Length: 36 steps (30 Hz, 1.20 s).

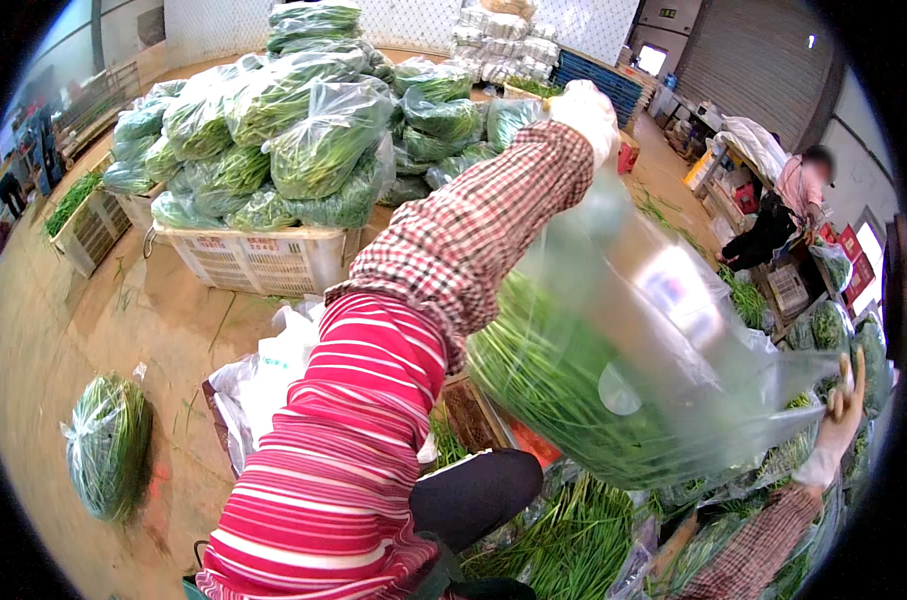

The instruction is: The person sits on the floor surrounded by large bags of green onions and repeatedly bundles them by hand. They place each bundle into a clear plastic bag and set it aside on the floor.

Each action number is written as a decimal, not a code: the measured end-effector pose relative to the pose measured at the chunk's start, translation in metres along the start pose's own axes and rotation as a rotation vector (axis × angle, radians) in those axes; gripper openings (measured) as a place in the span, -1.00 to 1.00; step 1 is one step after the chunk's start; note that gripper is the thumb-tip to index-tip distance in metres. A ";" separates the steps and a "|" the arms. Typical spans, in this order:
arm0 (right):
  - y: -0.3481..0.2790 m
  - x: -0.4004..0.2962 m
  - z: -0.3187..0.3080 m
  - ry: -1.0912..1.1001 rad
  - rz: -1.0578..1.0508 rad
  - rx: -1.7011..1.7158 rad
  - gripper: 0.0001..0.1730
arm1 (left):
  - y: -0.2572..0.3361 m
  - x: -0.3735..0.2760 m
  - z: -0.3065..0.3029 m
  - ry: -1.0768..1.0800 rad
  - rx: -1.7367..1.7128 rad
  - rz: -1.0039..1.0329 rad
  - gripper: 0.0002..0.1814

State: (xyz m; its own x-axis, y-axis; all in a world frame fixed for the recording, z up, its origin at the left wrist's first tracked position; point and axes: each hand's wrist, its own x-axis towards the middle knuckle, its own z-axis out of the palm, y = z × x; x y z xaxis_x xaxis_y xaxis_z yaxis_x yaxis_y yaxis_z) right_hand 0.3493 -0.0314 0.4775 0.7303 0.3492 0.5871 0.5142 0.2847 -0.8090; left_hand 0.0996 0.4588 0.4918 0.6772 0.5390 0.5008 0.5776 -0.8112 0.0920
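A large clear plastic bag (573, 375) of long green stalks, apparently garlic scapes or a similar vegetable, hangs tilted in front of me. My left hand (585, 116), in a white glove, is raised high and grips the bag's upper end. At the right, my right hand (840, 420) pulls a stretched corner of the plastic taut, two fingers pointing up. The stalks have gathered along the bag's lower left side, and light glares off its film. Below the bag lies a heap of loose green stalks (573, 536).
Bagged greens (326, 142) are piled on a white plastic crate (262, 262). One tied bag (108, 446) lies on the floor to the left. White plastic bags (266, 382) sit beside my left arm. Another person (787, 199) works at the right, near more filled bags (828, 326).
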 end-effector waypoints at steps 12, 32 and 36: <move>-0.005 -0.257 -0.104 -0.273 0.555 -0.376 -0.44 | -0.057 -0.025 0.113 -0.370 0.911 1.248 -0.72; 0.261 -0.653 -0.323 1.253 0.588 -0.110 -0.13 | 0.525 -0.495 0.333 -1.255 -0.529 1.178 -0.53; 0.221 -0.611 -0.326 1.138 0.828 -0.250 -0.36 | 0.618 -0.478 0.395 -1.007 -0.526 1.388 -0.23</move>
State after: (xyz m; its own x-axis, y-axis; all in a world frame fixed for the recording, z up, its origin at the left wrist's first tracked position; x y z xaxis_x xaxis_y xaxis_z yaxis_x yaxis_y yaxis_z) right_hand 0.1637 -0.4724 -0.0694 0.7491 -0.5937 -0.2938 -0.2536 0.1526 -0.9552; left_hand 0.3129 -0.2101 -0.0301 0.5968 -0.7763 -0.2030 -0.6522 -0.6167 0.4409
